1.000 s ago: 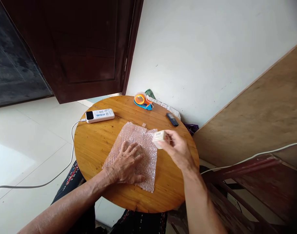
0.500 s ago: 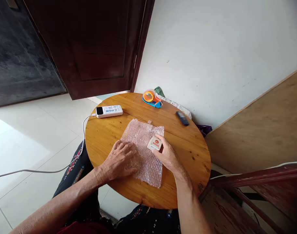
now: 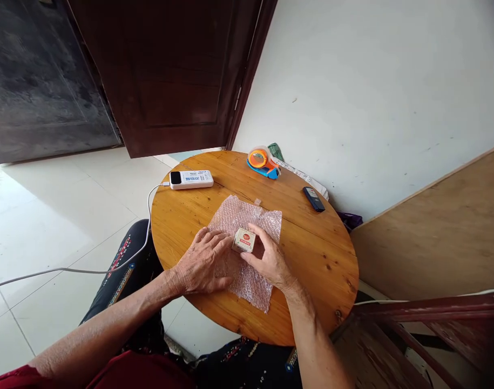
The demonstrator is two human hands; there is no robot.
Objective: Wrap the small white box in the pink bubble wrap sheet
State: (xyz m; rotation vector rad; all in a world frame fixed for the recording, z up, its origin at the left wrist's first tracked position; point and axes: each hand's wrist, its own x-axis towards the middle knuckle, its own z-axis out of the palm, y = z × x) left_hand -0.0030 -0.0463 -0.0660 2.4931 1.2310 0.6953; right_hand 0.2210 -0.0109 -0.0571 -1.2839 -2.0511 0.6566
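A sheet of clear bubble wrap [image 3: 250, 286] lies flat on the round wooden table [image 3: 311, 281]. On the middle of the sheet is a small cream box [image 3: 244, 240] with a red round mark and red lettering on top. My right hand [image 3: 269, 259] grips this box from the right, thumb on the near side and fingers on the far side. My left hand [image 3: 206, 262] rests flat with fingers stretched on the left part of the bubble wrap, its fingertips close to the box.
At the back stands an orange and blue tape dispenser [image 3: 263, 162]. A white power bank [image 3: 191, 179] with a grey cable [image 3: 149, 216] lies at the far left. Toward the right edge is a dark blue handheld object [image 3: 313, 199]. A white wall [image 3: 372, 81] borders the table behind.
The small box has moved left across the bubble wrap in my right hand, toward my left hand. My left hand stays on the sheet. The whole view has shifted slightly.
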